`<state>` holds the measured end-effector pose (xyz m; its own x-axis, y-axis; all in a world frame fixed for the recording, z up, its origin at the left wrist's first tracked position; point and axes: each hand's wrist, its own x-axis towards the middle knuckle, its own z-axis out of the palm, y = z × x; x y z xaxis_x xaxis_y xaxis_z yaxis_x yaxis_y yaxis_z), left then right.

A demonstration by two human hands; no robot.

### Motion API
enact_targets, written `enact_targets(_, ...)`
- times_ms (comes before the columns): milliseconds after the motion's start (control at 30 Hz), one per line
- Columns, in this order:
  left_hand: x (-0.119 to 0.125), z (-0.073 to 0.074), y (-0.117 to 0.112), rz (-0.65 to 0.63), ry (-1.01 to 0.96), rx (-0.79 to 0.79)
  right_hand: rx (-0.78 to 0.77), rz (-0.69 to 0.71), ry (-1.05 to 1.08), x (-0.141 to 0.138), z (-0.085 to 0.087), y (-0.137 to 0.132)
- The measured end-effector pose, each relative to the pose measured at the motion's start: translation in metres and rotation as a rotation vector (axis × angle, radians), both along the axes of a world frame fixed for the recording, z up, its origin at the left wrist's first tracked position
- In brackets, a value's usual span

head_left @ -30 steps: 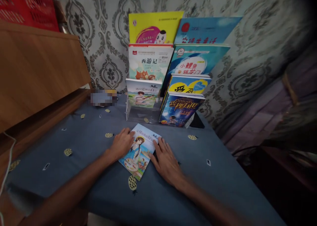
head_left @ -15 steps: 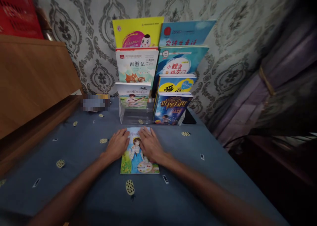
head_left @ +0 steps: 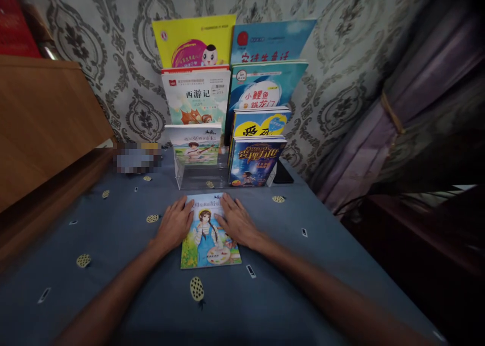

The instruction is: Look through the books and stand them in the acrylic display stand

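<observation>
A picture book (head_left: 207, 237) with a girl in blue overalls on its cover lies flat on the table. My left hand (head_left: 175, 223) rests over its left edge, fingers stretched toward the top corner. On the opposite side my right hand (head_left: 239, 224) touches the right edge with its fingers spread. The undersides of both hands are hidden. Just behind the book stands a clear rack (head_left: 202, 177). Its left column holds a thin book (head_left: 197, 146), a white book (head_left: 195, 97) and a yellow book (head_left: 195, 40); a dark blue book (head_left: 253, 161) fronts the right column.
More books fill the right column, among them a teal one (head_left: 291, 78) and a blue one (head_left: 278, 38). A black flat object (head_left: 284, 174) lies beside the rack. A blurred-out item (head_left: 136, 159) sits at the back left, near a wooden cabinet (head_left: 49, 113). Purple curtain (head_left: 364, 144) hangs at right.
My right hand has slid from the cover's middle to its right edge, uncovering more of the title and picture. The view has shifted, so the rack appears farther left.
</observation>
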<state>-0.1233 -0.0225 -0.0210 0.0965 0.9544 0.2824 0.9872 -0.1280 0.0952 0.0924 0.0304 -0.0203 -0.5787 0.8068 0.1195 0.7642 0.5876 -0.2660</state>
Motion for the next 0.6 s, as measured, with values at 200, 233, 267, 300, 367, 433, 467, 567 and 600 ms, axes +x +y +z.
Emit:
enact_targets(200,0.001,0.000,-0.001,0.002,-0.094,0.039,-0.040,0.122,0.010,0.031,-0.002,-0.038)
enact_targets(233,0.000,-0.001,0.001,-0.007,-0.140,0.046,-0.069,0.140,0.003,0.034,0.000,-0.044)
enact_targets(267,-0.002,-0.001,0.002,-0.015,-0.199,0.049,-0.100,0.155,-0.001,0.037,0.002,-0.048)
enact_targets(300,-0.004,-0.001,0.005,-0.021,-0.273,0.048,-0.131,0.169,-0.002,0.040,0.003,-0.051)
enact_targets(367,-0.010,-0.001,0.009,-0.013,-0.477,0.022,-0.184,0.193,-0.002,0.043,0.005,-0.053)
enact_targets(433,-0.014,0.001,0.012,0.001,-0.764,-0.022,-0.225,0.208,0.004,0.045,0.006,-0.051)
enact_targets(467,-0.015,0.003,0.013,0.015,-0.928,-0.046,-0.241,0.211,0.008,0.045,0.007,-0.051)
enact_targets(567,-0.011,0.007,0.010,0.105,-1.379,-0.153,-0.277,0.205,0.026,0.045,0.007,-0.049)
enact_targets(600,-0.008,0.008,0.007,0.138,-1.488,-0.208,-0.287,0.201,0.030,0.045,0.007,-0.049)
